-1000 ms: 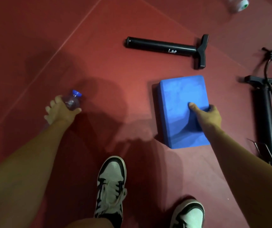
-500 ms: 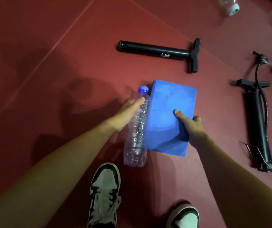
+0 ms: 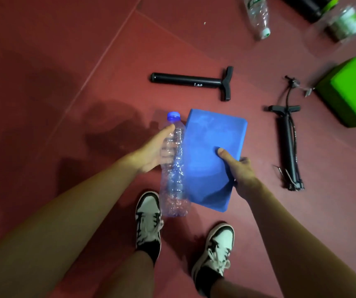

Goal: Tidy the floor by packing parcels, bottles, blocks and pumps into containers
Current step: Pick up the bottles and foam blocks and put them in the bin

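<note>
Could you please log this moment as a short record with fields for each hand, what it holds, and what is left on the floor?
left hand: grips clear bottle, blue cap up
right hand: grips blue block, thumb on top
held items: side by side, above floor
floor: two black pumps, green block, green-capped bottle
containers: none visible

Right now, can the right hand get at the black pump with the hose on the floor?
Probably not yet. The right hand is shut on the blue block, so it has no free fingers. The pump with the hose lies uncovered on the floor to its right, nothing between.
</note>
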Available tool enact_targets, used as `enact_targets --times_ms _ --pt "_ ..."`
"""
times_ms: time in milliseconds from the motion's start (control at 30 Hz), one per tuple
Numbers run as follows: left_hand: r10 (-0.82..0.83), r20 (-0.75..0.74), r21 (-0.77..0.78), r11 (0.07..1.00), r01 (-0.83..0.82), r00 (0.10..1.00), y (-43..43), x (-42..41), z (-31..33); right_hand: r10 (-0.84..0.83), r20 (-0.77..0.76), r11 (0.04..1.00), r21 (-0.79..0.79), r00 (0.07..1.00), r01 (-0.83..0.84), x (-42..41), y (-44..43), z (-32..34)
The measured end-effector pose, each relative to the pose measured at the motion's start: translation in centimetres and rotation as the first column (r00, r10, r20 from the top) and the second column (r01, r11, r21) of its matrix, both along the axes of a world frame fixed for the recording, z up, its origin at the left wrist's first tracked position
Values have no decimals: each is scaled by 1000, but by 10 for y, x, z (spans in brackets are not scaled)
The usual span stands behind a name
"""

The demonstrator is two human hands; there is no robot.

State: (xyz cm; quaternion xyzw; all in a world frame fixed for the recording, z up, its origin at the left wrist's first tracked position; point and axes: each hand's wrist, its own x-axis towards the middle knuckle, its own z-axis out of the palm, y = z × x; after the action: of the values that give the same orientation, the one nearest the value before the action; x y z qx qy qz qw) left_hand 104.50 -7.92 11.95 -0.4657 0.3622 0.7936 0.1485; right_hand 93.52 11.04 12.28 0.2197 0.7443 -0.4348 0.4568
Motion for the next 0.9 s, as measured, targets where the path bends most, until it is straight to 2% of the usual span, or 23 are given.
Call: enact_targets --times_ms 100,167,300,467,633,800,900 --pt "-6 48 12 1000 5 999 -12 14 80 7 -36 1000 31 999 -6 10 -6 83" --pt "49 66 11 999 -50 997 -21 26 137 -9 -51 998 62 999 12 15 -13 141" --pt "119 139 -69 991 -110 983 -30 53 253 -33 -110 995 85 993 42 25 -23 250" --pt "321 54 -104 943 -315 945 -27 83 358 -41 -127 997 66 991 50 38 -22 353" --pt "486 -16 -138 864 -484 874 -9 103 426 -41 -144 992 -125 989 23 48 -12 418" --pt "564 -115 -227 786 -575 817 19 128 469 78 -137 946 -302 987 -117 51 5 454" --pt "599 -142 -264 745 -613 788 38 145 492 184 -154 916 -331 971 -226 52 11 466"
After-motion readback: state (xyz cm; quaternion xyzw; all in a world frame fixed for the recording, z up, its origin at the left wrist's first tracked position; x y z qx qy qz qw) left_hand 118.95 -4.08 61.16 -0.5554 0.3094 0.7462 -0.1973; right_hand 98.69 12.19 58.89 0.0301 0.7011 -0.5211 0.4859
